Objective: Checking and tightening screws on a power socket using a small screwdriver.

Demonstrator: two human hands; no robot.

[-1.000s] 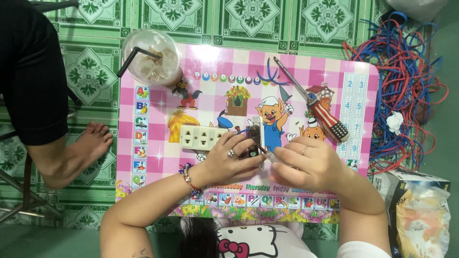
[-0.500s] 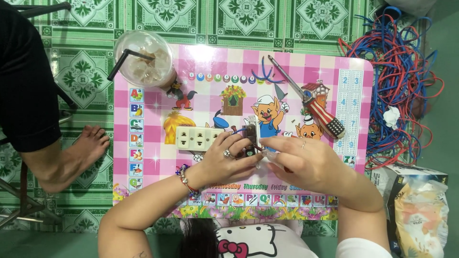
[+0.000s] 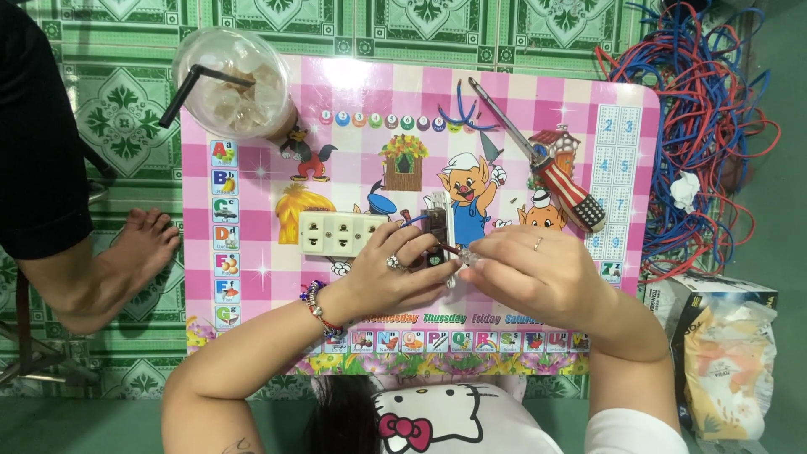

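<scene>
At the far left a seated person's bare foot (image 3: 143, 244) rests on the green tiled floor. On the pink checked surface (image 3: 353, 92) stands a clear plastic cup (image 3: 231, 84) with a black straw, and below it lies a cream socket strip (image 3: 336, 233). The left hand (image 3: 395, 273) is closed around a small dark switch module (image 3: 435, 227); the right hand (image 3: 534, 273) pinches a thin tool against it. A striped-handled screwdriver (image 3: 555, 172) lies beyond, red and blue wires (image 3: 698, 126) pile alongside, and a yellow bag (image 3: 727, 361) sits bottom right.
</scene>
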